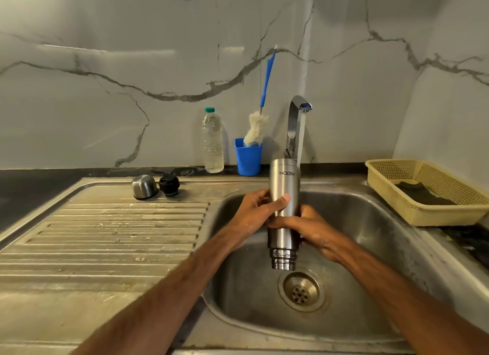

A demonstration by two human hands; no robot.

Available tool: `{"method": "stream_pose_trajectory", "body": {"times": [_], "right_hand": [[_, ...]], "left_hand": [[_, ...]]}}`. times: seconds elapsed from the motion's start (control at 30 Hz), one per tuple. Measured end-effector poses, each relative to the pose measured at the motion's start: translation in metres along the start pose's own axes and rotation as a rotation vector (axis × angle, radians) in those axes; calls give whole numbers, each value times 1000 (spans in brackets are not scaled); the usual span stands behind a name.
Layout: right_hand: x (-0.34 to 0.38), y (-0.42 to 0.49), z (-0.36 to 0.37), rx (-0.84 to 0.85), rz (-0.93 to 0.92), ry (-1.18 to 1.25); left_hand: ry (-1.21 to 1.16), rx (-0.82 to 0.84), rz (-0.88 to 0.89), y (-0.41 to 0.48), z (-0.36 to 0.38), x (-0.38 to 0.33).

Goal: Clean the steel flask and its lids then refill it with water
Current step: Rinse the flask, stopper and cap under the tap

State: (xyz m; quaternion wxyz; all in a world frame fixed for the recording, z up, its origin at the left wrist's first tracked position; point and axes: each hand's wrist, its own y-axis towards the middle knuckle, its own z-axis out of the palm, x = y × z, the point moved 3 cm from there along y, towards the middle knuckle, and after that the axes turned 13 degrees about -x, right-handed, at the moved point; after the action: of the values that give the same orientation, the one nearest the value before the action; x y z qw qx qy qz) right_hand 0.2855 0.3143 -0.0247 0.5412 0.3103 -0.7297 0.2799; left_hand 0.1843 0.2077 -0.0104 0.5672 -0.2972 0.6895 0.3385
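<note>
You're holding the brushed-steel cylindrical flask [284, 180] mouth-down over the steel sink basin [370, 222], left hand [258, 209] & right hand [315, 229] both wrapped round its middle, under the running chrome tap [293, 121]. Prob. the rinse step. Next: flip it upright w/ a firm grip, since it looks wet.

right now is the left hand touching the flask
Touching: the head view shows the left hand wrapped round the flask, thumb across its front.
</note>
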Motion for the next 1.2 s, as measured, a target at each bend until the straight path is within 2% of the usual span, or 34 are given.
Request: {"method": "stream_pose_trajectory", "body": {"times": [0.17,0.47,0.7,0.93,1.07,1.2], "right_hand": [[-10,7,-13,-5,103,109],[-12,12,-24,-63,112,96],[-11,24,-27,-108,89,245],[6,26,-34,-95,90,600],[5,32,-38,-178,97,667],[2,36,-40,-189,85,636]], "left_hand": [[99,28,-19,2,20,0],[-38,16,-163,2,49,4],[-66,80,-196,-13,45,11],[-131,167,-55,-15,53,9],[22,203,25,-12,48,17],[107,252,3,-10,44,24]]}}
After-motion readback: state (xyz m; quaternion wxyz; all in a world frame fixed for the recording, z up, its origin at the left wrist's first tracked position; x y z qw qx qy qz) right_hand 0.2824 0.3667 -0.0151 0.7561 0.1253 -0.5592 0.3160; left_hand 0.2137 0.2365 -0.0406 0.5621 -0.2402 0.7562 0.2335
